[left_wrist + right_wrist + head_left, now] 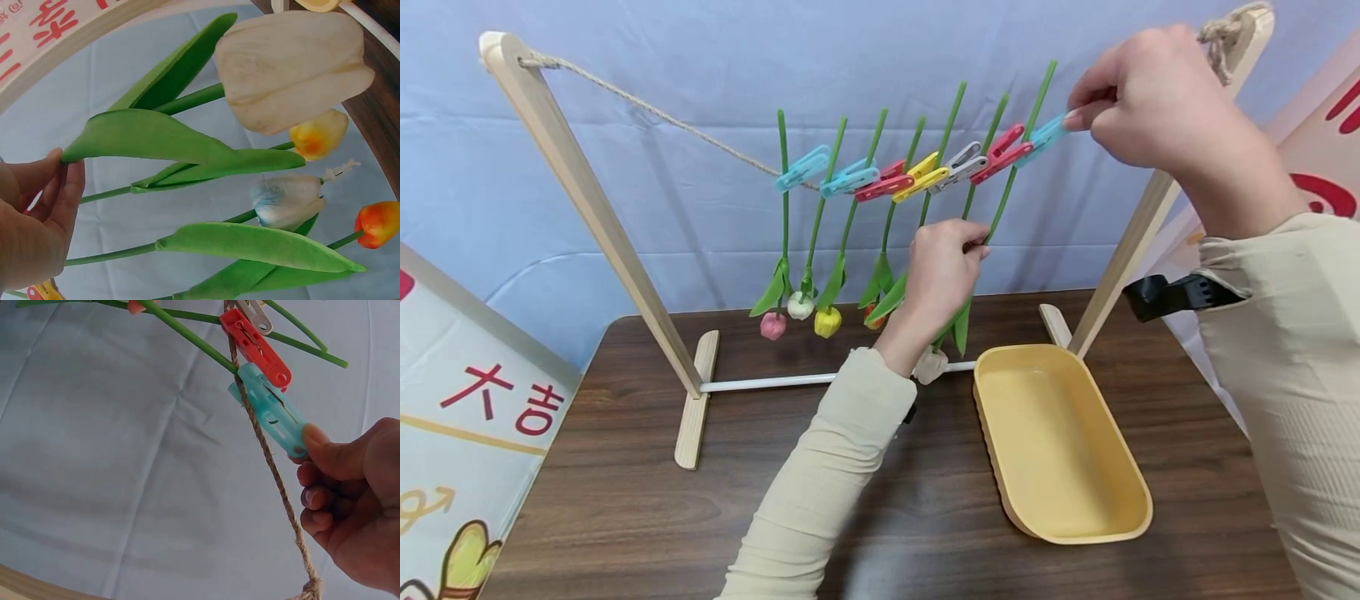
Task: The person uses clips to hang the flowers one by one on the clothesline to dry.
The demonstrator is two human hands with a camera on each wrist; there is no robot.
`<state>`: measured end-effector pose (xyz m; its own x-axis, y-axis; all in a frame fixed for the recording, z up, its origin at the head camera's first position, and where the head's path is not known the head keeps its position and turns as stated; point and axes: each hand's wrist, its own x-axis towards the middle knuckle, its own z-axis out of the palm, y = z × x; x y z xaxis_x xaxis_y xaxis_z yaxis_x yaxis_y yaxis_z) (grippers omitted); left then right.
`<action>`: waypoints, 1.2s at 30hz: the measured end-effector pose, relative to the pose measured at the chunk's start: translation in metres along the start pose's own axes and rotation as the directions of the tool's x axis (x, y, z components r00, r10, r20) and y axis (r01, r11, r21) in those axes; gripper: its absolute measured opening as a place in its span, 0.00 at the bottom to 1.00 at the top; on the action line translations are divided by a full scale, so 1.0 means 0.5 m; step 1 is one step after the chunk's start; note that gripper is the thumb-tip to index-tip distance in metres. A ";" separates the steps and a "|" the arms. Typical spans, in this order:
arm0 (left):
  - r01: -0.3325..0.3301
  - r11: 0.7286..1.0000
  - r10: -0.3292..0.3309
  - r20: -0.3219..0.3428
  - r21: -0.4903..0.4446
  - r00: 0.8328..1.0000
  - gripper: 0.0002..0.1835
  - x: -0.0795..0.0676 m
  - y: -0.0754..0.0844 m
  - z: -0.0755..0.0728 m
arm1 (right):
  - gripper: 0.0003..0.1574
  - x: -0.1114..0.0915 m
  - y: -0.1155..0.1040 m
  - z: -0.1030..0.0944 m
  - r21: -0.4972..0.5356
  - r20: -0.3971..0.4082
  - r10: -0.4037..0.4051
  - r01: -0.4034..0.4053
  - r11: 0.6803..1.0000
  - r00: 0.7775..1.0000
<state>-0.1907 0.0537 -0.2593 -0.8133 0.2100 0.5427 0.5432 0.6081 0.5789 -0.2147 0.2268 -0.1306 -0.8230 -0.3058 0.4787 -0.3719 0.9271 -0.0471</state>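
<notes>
My right hand [1165,104] pinches the end of a light-blue clothespin [1040,142] between thumb and fingers, at the right end of the row on the rope. This clothespin [273,411] sits at the rope, over a green stem, in the right wrist view. Lower down, my left hand [940,267] pinches the rightmost artificial tulip at its stem and leaf. That tulip's white head [294,69] hangs lowest and looks large in the left wrist view. Several other tulips hang head down from pink, yellow, grey and light-blue clothespins, among them a pink tulip [772,326] and a yellow tulip [827,322].
The twine rope [655,108] sags between two wooden posts, the left post [595,208] and the right post [1123,250]. A white bar [767,383] joins their feet. A yellow basin [1060,442] stands on the brown wooden table [602,500], before a pale blue cloth.
</notes>
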 end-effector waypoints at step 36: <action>0.128 0.986 -0.120 0.075 -0.111 0.990 0.11 -0.011 -0.033 -0.005 | 0.17 -0.111 -0.003 0.052 0.338 0.007 0.178 -0.169 0.926 0.984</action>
<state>-0.1946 0.0407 -0.2704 -0.8861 0.1924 0.4217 0.4543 0.5412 0.7077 -0.1796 0.2369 -0.1797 -0.8788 -0.1377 0.4570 -0.3501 0.8367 -0.4211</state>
